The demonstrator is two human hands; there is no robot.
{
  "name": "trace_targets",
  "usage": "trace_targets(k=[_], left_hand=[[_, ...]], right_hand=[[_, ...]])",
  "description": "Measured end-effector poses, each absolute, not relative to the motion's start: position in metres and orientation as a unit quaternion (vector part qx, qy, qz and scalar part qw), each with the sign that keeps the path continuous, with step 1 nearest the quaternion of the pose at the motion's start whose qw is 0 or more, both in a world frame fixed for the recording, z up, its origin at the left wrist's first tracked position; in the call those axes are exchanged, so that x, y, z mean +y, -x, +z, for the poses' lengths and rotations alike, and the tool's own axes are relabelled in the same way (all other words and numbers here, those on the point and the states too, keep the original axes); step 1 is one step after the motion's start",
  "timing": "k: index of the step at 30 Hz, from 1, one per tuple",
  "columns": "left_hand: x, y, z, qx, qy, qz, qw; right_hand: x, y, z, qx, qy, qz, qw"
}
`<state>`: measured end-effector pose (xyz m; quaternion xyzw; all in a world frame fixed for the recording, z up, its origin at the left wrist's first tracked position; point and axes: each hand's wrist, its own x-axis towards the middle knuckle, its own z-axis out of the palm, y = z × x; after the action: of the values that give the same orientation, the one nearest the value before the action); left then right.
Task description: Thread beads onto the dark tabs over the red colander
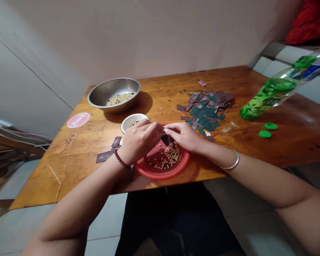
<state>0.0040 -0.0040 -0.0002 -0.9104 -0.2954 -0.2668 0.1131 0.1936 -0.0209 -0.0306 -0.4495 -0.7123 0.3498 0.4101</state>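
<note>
Nearest: both forearms come in from 6 o'clock over the near edge of the wooden table. Bead bracelet on the left wrist, thin silver bangle on the right.

Left hand and right hand meet fingertip to fingertip above the red basket, which sits at the table's near edge, dead centre. Fingers of both hands are curled in and pinched together on a small dark paper piece held between them over the basket. Exactly how each finger grips it cannot be made out. In the basket, pale beads lie loose, mostly toward its right half, with a few dark ones mixed in.

At 9 o'clock from the basket: two or three dark paper slips flat on the wood. Farther out at 9, loose thread trails toward the near-left corner.

Just behind the left hand, at 11 o'clock: small white bowl, beads inside, partly hidden by the knuckles. Pink round tag marked "1" at 10 o'clock.

At 1 o'clock: heap of cut paper squares, green and brownish-purple. At 3 o'clock: two green bottle caps side by side.

Farthest: steel bowl with pale beads at 11 o'clock; green plastic bottle tilted at 2 o'clock.
</note>
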Motion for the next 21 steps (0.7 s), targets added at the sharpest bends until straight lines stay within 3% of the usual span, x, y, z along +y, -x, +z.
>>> trace_targets(k=[21], left_hand=[[-0.0024, -0.0038, -0.0068, -0.328, 0.89, -0.296, 0.112]], right_hand=[[-0.0234, -0.196, -0.0251, -0.723, 0.411, 0.4, 0.385]])
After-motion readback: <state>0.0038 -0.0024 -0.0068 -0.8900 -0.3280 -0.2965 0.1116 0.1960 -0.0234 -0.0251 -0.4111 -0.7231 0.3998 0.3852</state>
